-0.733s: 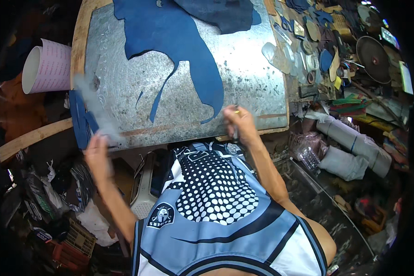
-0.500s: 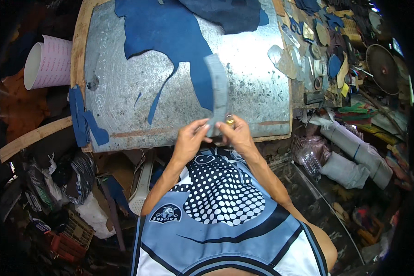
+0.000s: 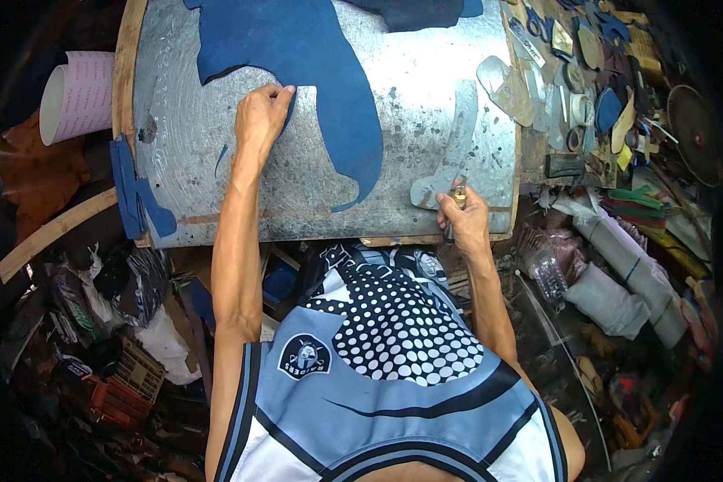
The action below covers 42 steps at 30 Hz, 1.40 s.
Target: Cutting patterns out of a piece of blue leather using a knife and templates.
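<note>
1. Moved the left hand (image 3: 259, 120) from the grey template (image 3: 460, 128) up to the blue sheet (image 3: 349, 120); apparently pinched its edge between fingers, beside the notch.
2. Laid the template flat on the desk (image 3: 297, 189), right of the sheet.
3. Closed the right fingers around a small dark tool (image 3: 448, 234), kind unclear, near the template's foot.
4. Judged as handling shifted from template to sheet.

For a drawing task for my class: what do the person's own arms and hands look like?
Both arms are bare: the top is sleeveless and mainly blue, with black-and-blue trim at the armholes. The left hand and right hand are ungloved. A gold-coloured band, apparently a ring, shows on the right hand.
</note>
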Each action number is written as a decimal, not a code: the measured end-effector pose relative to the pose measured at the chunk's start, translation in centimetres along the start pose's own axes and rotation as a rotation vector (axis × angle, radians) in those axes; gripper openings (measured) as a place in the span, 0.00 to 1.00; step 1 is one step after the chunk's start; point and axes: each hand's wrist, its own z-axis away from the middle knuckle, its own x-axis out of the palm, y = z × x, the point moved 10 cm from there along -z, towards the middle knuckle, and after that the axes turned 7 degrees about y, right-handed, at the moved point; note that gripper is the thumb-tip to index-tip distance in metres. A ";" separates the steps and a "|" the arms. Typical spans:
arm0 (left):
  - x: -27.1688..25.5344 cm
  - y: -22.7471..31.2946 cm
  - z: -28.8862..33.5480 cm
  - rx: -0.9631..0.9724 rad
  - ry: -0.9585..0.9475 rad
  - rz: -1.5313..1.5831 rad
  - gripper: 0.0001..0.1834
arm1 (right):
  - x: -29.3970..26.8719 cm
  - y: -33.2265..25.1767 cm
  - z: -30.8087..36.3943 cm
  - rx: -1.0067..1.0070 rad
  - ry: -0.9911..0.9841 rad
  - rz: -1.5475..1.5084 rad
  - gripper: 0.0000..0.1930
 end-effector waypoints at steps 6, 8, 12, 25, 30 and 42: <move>2.0 1.1 2.6 0.026 -0.017 0.054 0.21 | -2.3 1.2 0.0 0.036 0.066 0.022 0.10; 3.5 1.8 4.4 -0.052 -0.155 0.042 0.19 | -3.1 2.0 -0.2 0.017 0.094 0.013 0.12; 3.0 2.1 6.8 0.056 -0.136 -0.010 0.18 | -3.8 2.0 0.3 0.010 0.132 0.023 0.13; 1.2 6.8 4.3 0.432 0.035 -0.328 0.22 | -2.3 -0.9 -0.6 -0.042 0.174 0.029 0.16; 6.9 8.1 1.5 0.739 0.086 -0.561 0.32 | -7.2 -2.3 0.6 -0.098 0.316 0.062 0.17; 16.8 12.2 21.5 0.871 -0.556 -0.389 0.46 | -9.7 -1.8 3.1 -0.123 0.335 -0.415 0.11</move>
